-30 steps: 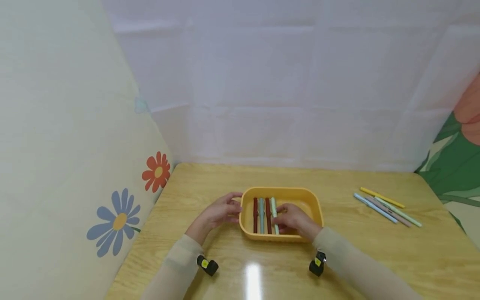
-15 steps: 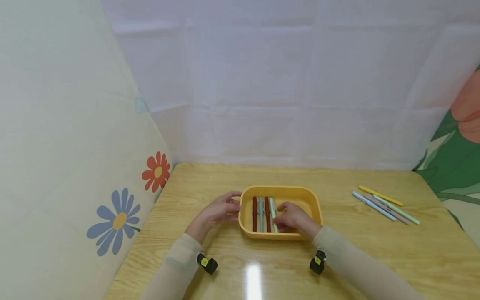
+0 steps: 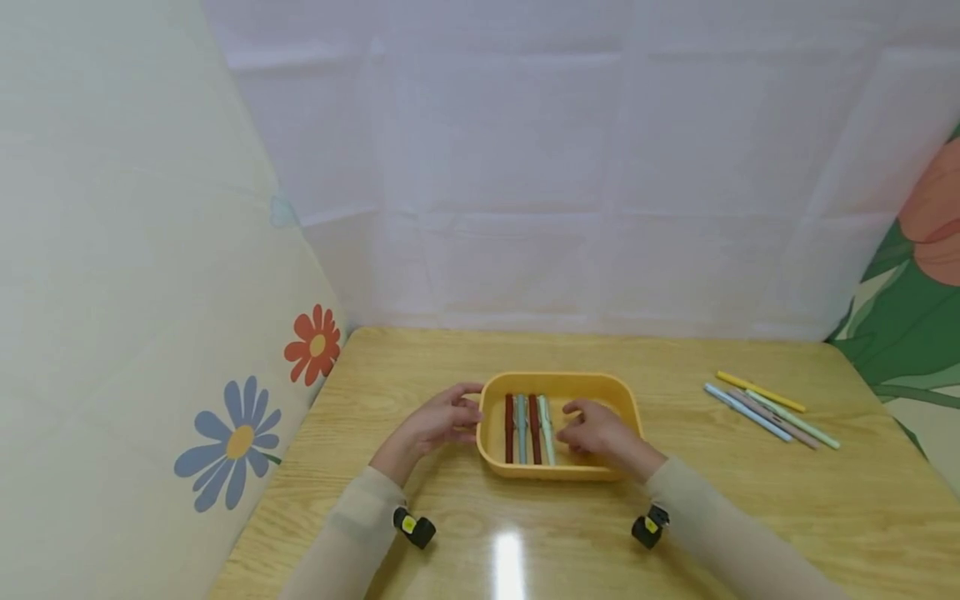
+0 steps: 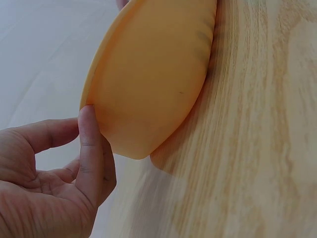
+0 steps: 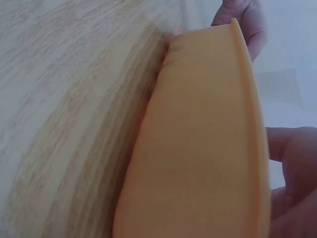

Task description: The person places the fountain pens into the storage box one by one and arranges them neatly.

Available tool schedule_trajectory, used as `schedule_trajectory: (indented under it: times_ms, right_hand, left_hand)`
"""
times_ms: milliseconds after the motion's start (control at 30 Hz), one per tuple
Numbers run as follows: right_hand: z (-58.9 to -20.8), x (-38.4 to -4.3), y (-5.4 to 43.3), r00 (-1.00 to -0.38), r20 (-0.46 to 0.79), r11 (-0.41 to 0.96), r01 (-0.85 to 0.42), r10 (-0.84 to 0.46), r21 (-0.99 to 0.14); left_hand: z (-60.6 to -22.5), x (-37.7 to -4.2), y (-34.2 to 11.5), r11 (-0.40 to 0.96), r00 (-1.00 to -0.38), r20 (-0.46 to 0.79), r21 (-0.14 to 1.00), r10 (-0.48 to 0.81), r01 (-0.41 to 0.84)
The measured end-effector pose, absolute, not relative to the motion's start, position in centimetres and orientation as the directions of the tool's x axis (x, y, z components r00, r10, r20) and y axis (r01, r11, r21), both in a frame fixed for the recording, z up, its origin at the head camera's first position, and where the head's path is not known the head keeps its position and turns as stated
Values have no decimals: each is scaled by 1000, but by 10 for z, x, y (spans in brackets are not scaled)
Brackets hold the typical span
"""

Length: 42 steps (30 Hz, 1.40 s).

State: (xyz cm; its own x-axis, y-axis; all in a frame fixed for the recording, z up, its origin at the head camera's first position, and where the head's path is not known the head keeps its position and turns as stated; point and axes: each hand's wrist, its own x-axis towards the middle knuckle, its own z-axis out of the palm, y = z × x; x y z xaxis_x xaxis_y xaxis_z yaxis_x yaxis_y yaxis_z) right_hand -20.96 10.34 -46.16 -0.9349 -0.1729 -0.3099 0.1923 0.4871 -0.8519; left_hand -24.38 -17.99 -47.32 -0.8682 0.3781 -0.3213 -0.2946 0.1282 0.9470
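I have the left hand (image 3: 435, 423) pinching the left rim of the yellow tray (image 3: 555, 472), mid-table, and the right hand (image 3: 600, 431) loosely spread inside it, just right of four pens (image 3: 535, 429).

I get soft, even light | white glare (image 3: 508, 567) toward table's (image 3: 825, 508) near edge | tray (image 3: 558, 473) softly shadowed underneath | right-wrist view hazy

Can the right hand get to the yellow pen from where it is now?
Probably yes: the right hand looks to hold nothing, and nothing visibly covers the yellow pen. It would just have to clear the right rim of the tray first.
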Motion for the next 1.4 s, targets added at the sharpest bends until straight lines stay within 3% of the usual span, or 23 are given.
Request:
schedule_trajectory:
  times_ms: [333, 567, 1400]
  right_hand:
    - [-441, -200, 131, -954, -208, 647, 18, -218, -762]
    - [-430, -195, 153, -965, -99, 661, -90, -243, -745]
    - [-415, -186, 236, -993, -30, 762, -69, -116, -644]
  left_hand:
    - [-474, -245, -181, 114, -864, -313, 950, 394, -292]
    - [-473, -244, -180, 122, -866, -321, 947, 383, -297]
    - [-476, -244, -182, 132, -863, -309, 951, 399, -279]
